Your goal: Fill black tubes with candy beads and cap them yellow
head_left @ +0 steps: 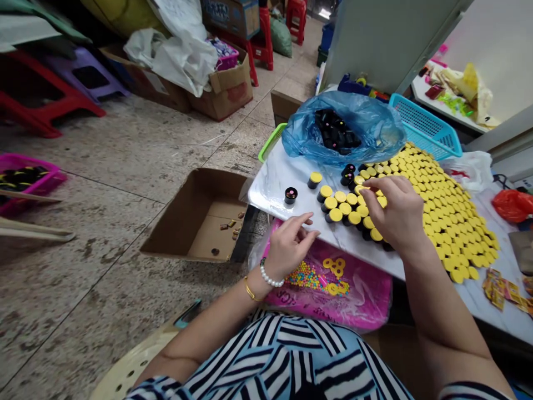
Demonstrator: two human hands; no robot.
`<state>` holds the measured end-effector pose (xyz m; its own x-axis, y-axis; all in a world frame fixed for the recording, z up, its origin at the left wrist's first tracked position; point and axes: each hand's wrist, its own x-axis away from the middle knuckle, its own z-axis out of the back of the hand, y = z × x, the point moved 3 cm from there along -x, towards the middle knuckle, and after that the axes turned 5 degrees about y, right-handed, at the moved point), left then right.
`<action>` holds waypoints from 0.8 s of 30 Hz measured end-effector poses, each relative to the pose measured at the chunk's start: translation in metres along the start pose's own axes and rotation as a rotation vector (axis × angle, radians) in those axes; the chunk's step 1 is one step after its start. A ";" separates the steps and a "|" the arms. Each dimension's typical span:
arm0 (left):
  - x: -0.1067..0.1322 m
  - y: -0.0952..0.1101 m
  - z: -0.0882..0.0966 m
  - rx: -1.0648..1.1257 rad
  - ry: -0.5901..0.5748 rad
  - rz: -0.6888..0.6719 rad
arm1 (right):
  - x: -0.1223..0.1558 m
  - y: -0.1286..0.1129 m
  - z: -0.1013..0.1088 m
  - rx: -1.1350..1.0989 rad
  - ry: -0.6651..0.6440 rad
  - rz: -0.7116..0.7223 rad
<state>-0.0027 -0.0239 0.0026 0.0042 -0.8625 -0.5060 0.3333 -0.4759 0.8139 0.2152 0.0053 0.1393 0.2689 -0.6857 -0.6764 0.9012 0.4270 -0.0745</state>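
Far beyond your left fingers, a box point(235, 19) bears pale Chinese characters, too small to read surely. Your left hand point(290, 245) holds thumb and forefinger apart, a black jar point(291, 195) just past them, a pink tray point(368, 289) with half-legible dark letters below. Your right hand point(393, 208) hovers among yellow-topped jars point(445, 222), thumb and forefinger close; whether they grip anything, I can't tell.

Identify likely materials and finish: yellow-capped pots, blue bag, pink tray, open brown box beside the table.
Yellow-capped pots: probably plastic, fairly matte caps; smooth, uniform color.
Blue bag: thin plastic film, glossy; crinkled, translucent folds.
Pink tray: likely plastic; solid bright color, though clear shiny wrap over it obscures its finish.
Open brown box: looks like cardboard, matte; flat brown walls, creased corners.
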 end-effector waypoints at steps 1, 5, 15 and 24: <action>-0.003 -0.004 0.009 -0.047 0.064 -0.012 | 0.005 -0.014 0.005 -0.054 0.004 0.017; -0.034 -0.027 0.033 -0.256 0.212 -0.030 | 0.060 -0.072 0.013 -0.379 -0.112 0.014; -0.045 -0.037 -0.001 -0.213 -0.084 -0.098 | 0.228 -0.021 -0.048 -0.150 -0.691 -0.583; -0.026 -0.021 -0.006 -0.147 -0.107 -0.102 | 0.215 -0.052 -0.090 -0.029 -0.898 -0.346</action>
<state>-0.0042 0.0097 -0.0029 -0.1345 -0.8284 -0.5437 0.4607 -0.5381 0.7058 0.1960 -0.1112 -0.0685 0.1608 -0.9667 0.1992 0.9739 0.1227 -0.1910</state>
